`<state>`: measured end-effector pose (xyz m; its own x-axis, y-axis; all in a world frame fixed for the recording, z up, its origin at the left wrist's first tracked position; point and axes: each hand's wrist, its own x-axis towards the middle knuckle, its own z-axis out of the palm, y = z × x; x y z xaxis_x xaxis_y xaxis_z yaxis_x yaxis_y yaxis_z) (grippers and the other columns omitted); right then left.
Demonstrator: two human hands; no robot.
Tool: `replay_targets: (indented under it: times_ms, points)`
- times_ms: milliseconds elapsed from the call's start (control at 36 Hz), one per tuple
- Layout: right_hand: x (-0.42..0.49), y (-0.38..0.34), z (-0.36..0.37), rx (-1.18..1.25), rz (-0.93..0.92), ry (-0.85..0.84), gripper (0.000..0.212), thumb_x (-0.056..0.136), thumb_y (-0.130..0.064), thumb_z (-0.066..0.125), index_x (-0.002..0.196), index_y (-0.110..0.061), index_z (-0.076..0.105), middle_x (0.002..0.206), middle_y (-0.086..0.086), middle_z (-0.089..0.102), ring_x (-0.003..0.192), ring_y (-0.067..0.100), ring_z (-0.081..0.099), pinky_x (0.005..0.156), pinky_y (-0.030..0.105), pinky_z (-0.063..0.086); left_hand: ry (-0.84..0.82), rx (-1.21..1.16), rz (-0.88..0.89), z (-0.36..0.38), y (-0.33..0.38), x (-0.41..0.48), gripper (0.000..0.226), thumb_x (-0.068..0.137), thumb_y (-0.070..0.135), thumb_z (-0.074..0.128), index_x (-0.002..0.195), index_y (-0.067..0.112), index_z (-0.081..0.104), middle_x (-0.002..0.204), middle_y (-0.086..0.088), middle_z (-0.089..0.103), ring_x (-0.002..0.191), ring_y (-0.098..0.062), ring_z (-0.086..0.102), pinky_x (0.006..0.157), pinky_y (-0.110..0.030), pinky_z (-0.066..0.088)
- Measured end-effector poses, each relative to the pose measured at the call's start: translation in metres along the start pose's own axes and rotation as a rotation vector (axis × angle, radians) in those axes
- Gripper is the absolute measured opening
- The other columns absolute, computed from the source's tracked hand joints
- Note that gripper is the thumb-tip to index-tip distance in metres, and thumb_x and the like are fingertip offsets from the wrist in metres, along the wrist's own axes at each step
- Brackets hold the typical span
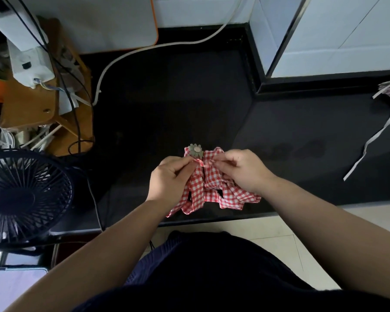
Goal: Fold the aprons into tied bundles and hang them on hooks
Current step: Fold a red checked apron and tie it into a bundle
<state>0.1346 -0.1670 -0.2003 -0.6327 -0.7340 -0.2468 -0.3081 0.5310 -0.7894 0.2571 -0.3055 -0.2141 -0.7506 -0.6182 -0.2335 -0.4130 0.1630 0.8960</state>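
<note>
Both my left hand (pixel 170 176) and right hand (pixel 239 168) pinch apron (pixel 212 183) straps (pixel 202 163) between them; loose pinch, knot likely slips.

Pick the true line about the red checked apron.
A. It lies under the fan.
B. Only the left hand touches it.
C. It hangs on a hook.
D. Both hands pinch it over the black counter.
D: the left hand and the right hand each pinch the red checked apron over the black counter.
</note>
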Motion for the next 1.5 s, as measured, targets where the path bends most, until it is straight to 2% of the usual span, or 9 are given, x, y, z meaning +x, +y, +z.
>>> replay_targets:
  times_ms: [167, 333, 528, 722, 889, 1056, 1167, 1417, 1500]
  points:
    - [0.000, 0.000, 0.010, -0.047, -0.125, 0.003, 0.016, 0.093, -0.014, 0.058, 0.102, -0.008, 0.071, 0.085, -0.018, 0.054, 0.080, -0.004, 0.053, 0.072, 0.005, 0.040, -0.068, 0.075, 0.043, 0.010, 0.003, 0.007, 0.022, 0.092, 0.018, 0.062, 0.112, 0.013, 0.071, 0.107, 0.015, 0.054, 0.098, 0.002, 0.054, 0.082, -0.006, 0.045]
    - [0.002, -0.006, 0.020, -0.011, -0.170, 0.026, 0.018, 0.092, -0.012, 0.059, 0.104, -0.007, 0.072, 0.092, -0.008, 0.058, 0.084, -0.002, 0.053, 0.077, 0.002, 0.038, -0.038, 0.181, 0.128, 0.012, 0.004, 0.013, 0.023, 0.091, 0.007, 0.062, 0.112, 0.009, 0.070, 0.109, 0.009, 0.054, 0.099, -0.003, 0.052, 0.080, 0.004, 0.037]
    - [0.004, -0.003, 0.022, -0.004, -0.064, 0.044, 0.020, 0.095, -0.020, 0.055, 0.102, -0.010, 0.072, 0.097, -0.002, 0.061, 0.086, 0.006, 0.055, 0.072, 0.006, 0.041, -0.040, 0.172, 0.276, 0.008, 0.001, 0.011, 0.016, 0.087, 0.009, 0.067, 0.100, 0.010, 0.075, 0.100, 0.009, 0.064, 0.091, 0.008, 0.056, 0.081, -0.002, 0.043]
    - [0.003, -0.005, 0.023, -0.057, -0.072, 0.042, 0.020, 0.095, -0.019, 0.056, 0.091, -0.008, 0.072, 0.080, -0.005, 0.055, 0.072, 0.006, 0.052, 0.063, 0.010, 0.039, -0.096, 0.219, 0.388, 0.001, -0.005, 0.010, 0.021, 0.085, 0.005, 0.068, 0.104, 0.010, 0.074, 0.096, 0.020, 0.061, 0.094, 0.009, 0.058, 0.085, -0.004, 0.044]
    - [0.004, -0.008, 0.020, -0.113, -0.079, 0.015, 0.022, 0.095, -0.016, 0.054, 0.086, -0.005, 0.071, 0.079, -0.002, 0.055, 0.071, 0.008, 0.051, 0.062, 0.019, 0.039, -0.190, 0.195, 0.290, -0.001, 0.000, 0.009, 0.055, 0.064, 0.041, 0.075, 0.113, 0.017, 0.070, 0.101, 0.022, 0.059, 0.100, 0.005, 0.056, 0.087, -0.002, 0.041]
    - [0.004, -0.011, 0.012, -0.056, -0.040, -0.086, 0.018, 0.095, -0.020, 0.057, 0.095, -0.011, 0.072, 0.081, -0.007, 0.059, 0.072, 0.006, 0.056, 0.064, 0.018, 0.045, -0.155, 0.148, 0.257, -0.002, -0.001, 0.016, 0.015, 0.085, 0.018, 0.070, 0.098, 0.016, 0.076, 0.093, 0.016, 0.067, 0.087, 0.007, 0.063, 0.082, -0.008, 0.048]
    - [0.003, -0.013, 0.005, 0.104, 0.090, -0.144, 0.022, 0.093, -0.029, 0.059, 0.092, -0.012, 0.071, 0.086, 0.003, 0.068, 0.081, 0.017, 0.064, 0.077, 0.026, 0.051, -0.264, -0.043, 0.048, -0.004, 0.002, 0.019, 0.012, 0.087, 0.020, 0.066, 0.093, 0.027, 0.075, 0.097, 0.012, 0.070, 0.091, -0.002, 0.067, 0.078, -0.015, 0.053]
    - [0.000, -0.011, 0.009, 0.214, 0.120, -0.002, 0.020, 0.099, -0.032, 0.044, 0.087, -0.025, 0.058, 0.086, -0.006, 0.061, 0.082, 0.005, 0.057, 0.071, 0.016, 0.046, -0.269, 0.080, 0.167, -0.007, -0.002, 0.021, 0.013, 0.087, 0.019, 0.067, 0.097, 0.021, 0.076, 0.095, 0.016, 0.067, 0.091, 0.004, 0.063, 0.083, -0.012, 0.050]
    - [0.002, -0.011, 0.005, 0.185, 0.118, -0.069, 0.018, 0.094, -0.040, 0.052, 0.101, -0.025, 0.058, 0.093, -0.007, 0.061, 0.088, 0.004, 0.058, 0.073, 0.017, 0.043, -0.269, 0.111, 0.219, -0.007, -0.004, 0.023, 0.014, 0.088, 0.018, 0.066, 0.098, 0.018, 0.076, 0.095, 0.016, 0.066, 0.091, 0.003, 0.063, 0.084, -0.012, 0.050]
